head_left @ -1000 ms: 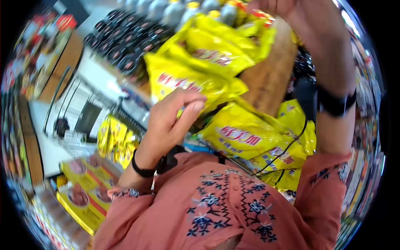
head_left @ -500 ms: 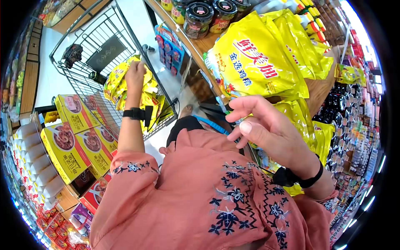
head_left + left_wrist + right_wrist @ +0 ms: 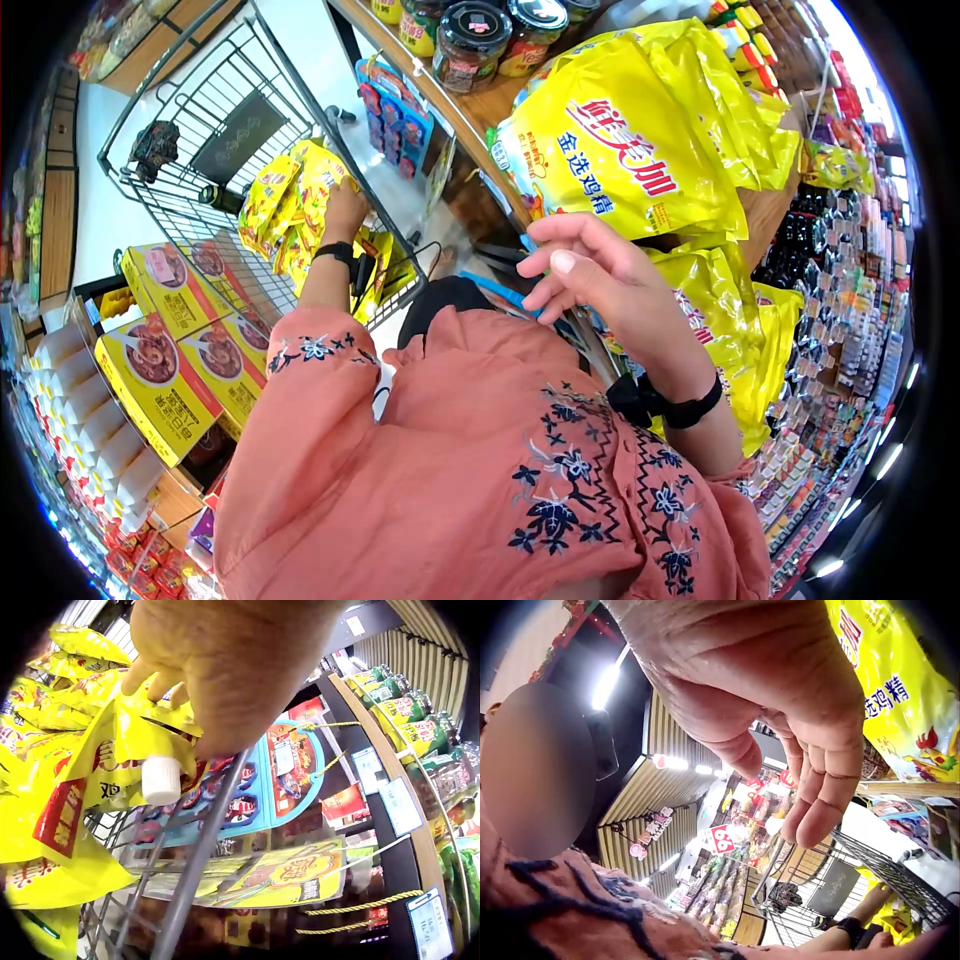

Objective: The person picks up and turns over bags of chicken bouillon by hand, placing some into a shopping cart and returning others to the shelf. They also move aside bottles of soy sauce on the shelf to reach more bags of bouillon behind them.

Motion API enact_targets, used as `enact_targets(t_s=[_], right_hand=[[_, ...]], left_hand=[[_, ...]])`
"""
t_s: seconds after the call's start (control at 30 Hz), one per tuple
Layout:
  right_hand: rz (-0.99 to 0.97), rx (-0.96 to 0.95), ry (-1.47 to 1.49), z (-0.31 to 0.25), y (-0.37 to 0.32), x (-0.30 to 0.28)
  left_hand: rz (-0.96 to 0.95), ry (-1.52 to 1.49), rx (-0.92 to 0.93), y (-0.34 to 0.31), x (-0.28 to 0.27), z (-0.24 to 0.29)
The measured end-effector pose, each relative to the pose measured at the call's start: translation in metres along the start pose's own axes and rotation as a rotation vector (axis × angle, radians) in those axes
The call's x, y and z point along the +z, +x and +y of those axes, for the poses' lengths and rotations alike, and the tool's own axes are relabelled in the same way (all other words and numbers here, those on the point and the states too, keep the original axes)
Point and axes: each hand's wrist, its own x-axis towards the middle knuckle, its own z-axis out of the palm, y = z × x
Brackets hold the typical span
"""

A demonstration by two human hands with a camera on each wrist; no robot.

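Observation:
My left hand point(image 3: 346, 212) is down inside the shopping cart, among several yellow seasoning bags point(image 3: 268, 198). In the left wrist view its fingers point(image 3: 154, 686) curl over the top of a yellow bag point(image 3: 112, 761), gripping it. A white screw cap point(image 3: 161, 780) shows just below them. My right hand point(image 3: 605, 275) hovers in front of the display, its fingers loosely bent and nothing in them. Beside it on the wooden shelf lies a large yellow chicken-seasoning bag point(image 3: 620, 145), with more yellow bags point(image 3: 700, 300) hanging lower.
The wire cart point(image 3: 255, 60) stands at the left, with a dark bundle point(image 3: 155, 150) on its side. Yellow food boxes point(image 3: 160, 380) are stacked near it. Lidded jars point(image 3: 470, 45) line the wooden shelf edge. A blue toy pack point(image 3: 393, 118) hangs between shelf and cart.
My left hand went from the display bags into the cart, then shifted slightly right and down there. The right hand came down from the far display and stays nearly still, empty.

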Motion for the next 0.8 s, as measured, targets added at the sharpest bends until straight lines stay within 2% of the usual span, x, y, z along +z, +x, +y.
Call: enact_targets(t_s=[0.07,0.1,0.23,0.33,0.37,0.47,0.5,0.6,0.63,0.67,0.8], right_hand=[[-0.011,-0.030,0.012,0.004,0.002,-0.004],[-0.018,-0.041,0.019,0.007,0.002,-0.005],[-0.063,-0.049,0.041,0.015,0.004,-0.009],[-0.083,-0.061,0.051,0.022,0.006,-0.012],[-0.087,-0.060,0.050,0.023,0.006,-0.013],[-0.085,-0.059,0.039,0.025,0.004,-0.016],[-0.082,-0.064,0.033,0.026,0.004,-0.018],[-0.084,-0.065,0.075,0.031,0.003,-0.022],[-0.094,-0.067,0.074,0.033,0.003,-0.023],[-0.105,-0.068,0.073,0.036,0.004,-0.023],[-0.118,-0.045,0.068,0.042,0.007,-0.021]], left_hand=[[0.052,-0.034,-0.008,-0.003,-0.005,-0.002],[-0.007,0.041,0.021,-0.006,-0.017,0.003],[-0.018,0.208,0.046,0.000,-0.027,0.011],[-0.075,0.174,0.035,0.009,-0.024,0.015],[-0.009,0.186,0.004,0.002,-0.018,0.018],[-0.114,0.149,0.008,-0.008,-0.029,0.021],[-0.065,0.123,0.009,-0.007,-0.022,0.003],[0.083,-0.011,0.059,-0.022,-0.036,-0.005],[0.050,0.070,0.023,-0.023,-0.045,0.002],[-0.068,0.099,0.000,-0.014,-0.048,-0.003],[-0.073,0.214,-0.008,-0.009,-0.055,0.023]])
